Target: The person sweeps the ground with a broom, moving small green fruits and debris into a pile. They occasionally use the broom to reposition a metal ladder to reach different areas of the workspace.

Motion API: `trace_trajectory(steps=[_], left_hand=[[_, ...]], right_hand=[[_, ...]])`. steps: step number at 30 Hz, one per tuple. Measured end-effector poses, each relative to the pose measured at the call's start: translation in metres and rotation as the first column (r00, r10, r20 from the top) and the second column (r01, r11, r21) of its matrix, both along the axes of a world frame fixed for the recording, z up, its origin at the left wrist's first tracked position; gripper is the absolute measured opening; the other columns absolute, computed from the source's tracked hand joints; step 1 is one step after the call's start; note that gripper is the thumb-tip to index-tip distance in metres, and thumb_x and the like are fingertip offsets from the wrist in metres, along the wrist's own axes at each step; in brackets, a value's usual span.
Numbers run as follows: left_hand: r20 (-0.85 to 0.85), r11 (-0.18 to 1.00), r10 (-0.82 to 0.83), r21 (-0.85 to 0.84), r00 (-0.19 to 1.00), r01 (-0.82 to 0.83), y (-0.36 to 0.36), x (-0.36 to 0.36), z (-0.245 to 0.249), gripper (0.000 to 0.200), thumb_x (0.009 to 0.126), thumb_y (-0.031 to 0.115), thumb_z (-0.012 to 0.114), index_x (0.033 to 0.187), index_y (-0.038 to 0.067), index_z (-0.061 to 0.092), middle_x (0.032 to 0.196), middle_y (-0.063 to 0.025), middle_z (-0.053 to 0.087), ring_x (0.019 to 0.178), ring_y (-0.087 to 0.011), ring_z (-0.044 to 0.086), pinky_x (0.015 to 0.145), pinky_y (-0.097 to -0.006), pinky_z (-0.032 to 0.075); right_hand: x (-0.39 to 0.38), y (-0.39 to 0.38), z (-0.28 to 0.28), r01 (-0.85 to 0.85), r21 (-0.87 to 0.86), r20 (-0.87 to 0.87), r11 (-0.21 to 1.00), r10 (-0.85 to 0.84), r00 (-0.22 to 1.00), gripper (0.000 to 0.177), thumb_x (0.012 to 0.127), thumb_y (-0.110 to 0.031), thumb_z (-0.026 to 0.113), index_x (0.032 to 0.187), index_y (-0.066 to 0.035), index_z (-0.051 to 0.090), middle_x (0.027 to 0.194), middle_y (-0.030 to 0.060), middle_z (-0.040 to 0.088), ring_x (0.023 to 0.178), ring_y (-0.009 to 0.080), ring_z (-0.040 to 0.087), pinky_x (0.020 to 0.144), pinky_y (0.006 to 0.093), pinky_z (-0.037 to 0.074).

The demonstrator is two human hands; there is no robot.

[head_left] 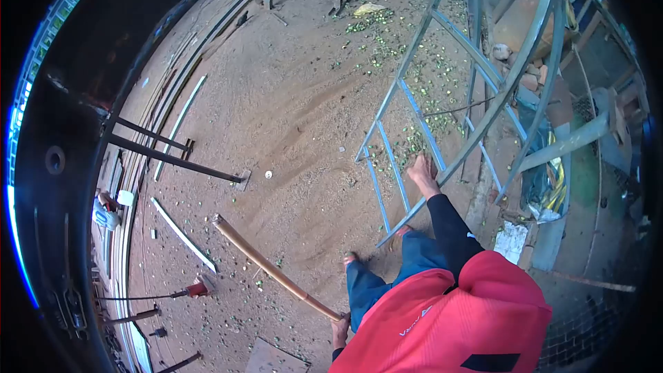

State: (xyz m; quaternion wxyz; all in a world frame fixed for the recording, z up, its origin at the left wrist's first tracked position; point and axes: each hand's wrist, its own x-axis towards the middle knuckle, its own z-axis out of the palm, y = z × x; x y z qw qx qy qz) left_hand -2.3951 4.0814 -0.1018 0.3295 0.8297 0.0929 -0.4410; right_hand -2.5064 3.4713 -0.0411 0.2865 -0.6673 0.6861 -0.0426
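Note:
My right hand reaches forward in a black sleeve and grips a bar of a blue-grey welded metal frame. The frame looks like a curved ladder truss and stands tilted on the sandy ground. My left hand is low beside my red shirt, closed on the near end of a long brown pipe. The pipe runs up and to the left, and its open far end is raised over the dirt. My blue trousers and feet are just short of the frame's foot.
Black steel bars jut from a dark structure on the left. A white strip and a red-tipped stand lie on the sand. Green leaves litter the ground. Bricks and scrap metal crowd the right side.

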Motion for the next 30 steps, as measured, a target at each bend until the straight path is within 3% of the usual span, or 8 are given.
trace_trajectory(steps=[3, 5, 10, 14, 16, 19, 24, 30], left_hand=[[-0.023, 0.993, -0.096, -0.065, 0.995, 0.094, 0.043, 0.058, -0.036, 0.031, 0.079, 0.013, 0.073, 0.057, 0.008, 0.052, 0.056, 0.0025, 0.048, 0.051, -0.011, 0.043, 0.049, -0.0336, 0.036], [0.047, 0.965, -0.219, -0.135, 0.975, 0.223, 0.063, 0.1, -0.03, 0.032, 0.08, 0.013, 0.073, 0.057, 0.008, 0.052, 0.057, 0.0016, 0.048, 0.052, -0.0112, 0.043, 0.05, -0.0333, 0.037], [-0.061, 0.981, -0.149, -0.134, 0.987, 0.14, 0.111, 0.212, 0.001, 0.027, 0.08, 0.014, 0.076, 0.062, 0.006, 0.057, 0.06, -0.0035, 0.057, 0.056, -0.0152, 0.053, 0.057, -0.0327, 0.044], [0.057, 0.968, -0.224, -0.1, 0.973, 0.229, 0.149, 0.3, -0.004, 0.026, 0.078, 0.015, 0.077, 0.065, 0.008, 0.056, 0.061, -0.0028, 0.056, 0.056, -0.0165, 0.052, 0.057, -0.0333, 0.044], [0.05, 0.958, -0.276, -0.067, 0.96, 0.279, 0.149, 0.319, -0.001, 0.026, 0.077, 0.015, 0.078, 0.066, 0.008, 0.055, 0.061, -0.0024, 0.055, 0.056, -0.0165, 0.051, 0.057, -0.0334, 0.044], [-0.035, 0.856, -0.507, 0.099, 0.861, 0.507, 0.136, 0.343, -0.014, 0.028, 0.072, 0.016, 0.082, 0.067, 0.007, 0.057, 0.061, -0.0023, 0.056, 0.055, -0.0157, 0.051, 0.054, -0.0335, 0.044], [0.1, 0.677, -0.732, 0.208, 0.673, 0.706, 0.081, 0.314, -0.019, 0.029, 0.072, 0.024, 0.085, 0.072, 0.002, 0.066, 0.067, -0.0082, 0.065, 0.058, -0.0171, 0.06, 0.053, -0.0381, 0.048], [0.327, 0.544, -0.821, 0.199, 0.468, 0.815, 0.035, 0.276, -0.015, 0.033, 0.075, 0.026, 0.082, 0.093, 0.001, 0.072, 0.079, -0.0205, 0.07, 0.072, -0.0278, 0.07, 0.065, -0.0435, 0.052]], right_hand=[[-0.005, 0.023, -0.026, -0.008, 0.046, -0.256, 0.999, 0.02, 0.967, 0.046, 0.075, -0.026, 0.072, 0.117, -0.008, 0.068, 0.121, 0.0194, 0.066, 0.119, 0.0339, 0.06, 0.091, 0.049, 0.051], [-0.017, 0.038, -0.053, -0.562, 0.476, -0.441, 0.677, 0.736, 0.513, 0.037, 0.068, -0.022, 0.074, 0.104, -0.013, 0.075, 0.109, 0.0139, 0.073, 0.107, 0.0314, 0.067, 0.083, 0.0469, 0.053], [-0.05, 0.098, -0.108, -0.694, 0.202, -0.694, 0.691, 0.601, 0.396, 0.016, 0.067, -0.022, 0.076, 0.082, -0.022, 0.079, 0.09, 0.0025, 0.076, 0.085, 0.0233, 0.073, 0.07, 0.0415, 0.054], [-0.097, 0.189, -0.079, -0.622, 0.368, -0.635, 0.692, 0.675, 0.375, 0.014, 0.08, -0.02, 0.065, 0.084, -0.015, 0.078, 0.086, 0.0054, 0.075, 0.081, 0.0248, 0.07, 0.073, 0.0487, 0.048], [-0.134, 0.24, -0.052, -0.655, 0.377, -0.689, 0.655, 0.671, 0.274, 0.017, 0.085, -0.018, 0.063, 0.091, -0.014, 0.078, 0.087, 0.0036, 0.075, 0.08, 0.0222, 0.072, 0.062, 0.0463, 0.051], [-0.196, 0.298, -0.113, -0.451, 0.426, -0.761, 0.784, 0.58, 0.289, 0.023, 0.09, -0.021, 0.059, 0.105, -0.015, 0.076, 0.104, 0.0052, 0.075, 0.099, 0.0283, 0.071, 0.079, 0.0465, 0.052], [-0.218, 0.389, -0.093, -0.322, 0.569, -0.625, 0.757, 0.653, 0.429, 0.022, 0.089, -0.024, 0.06, 0.101, -0.016, 0.077, 0.101, 0.0032, 0.075, 0.09, 0.025, 0.072, 0.062, 0.0495, 0.051], [-0.289, 0.484, -0.09, -0.322, 0.57, -0.508, 0.756, 0.632, 0.585, 0.021, 0.081, -0.024, 0.067, 0.096, -0.014, 0.077, 0.1, 0.0106, 0.075, 0.094, 0.0301, 0.073, 0.074, 0.0479, 0.057]])
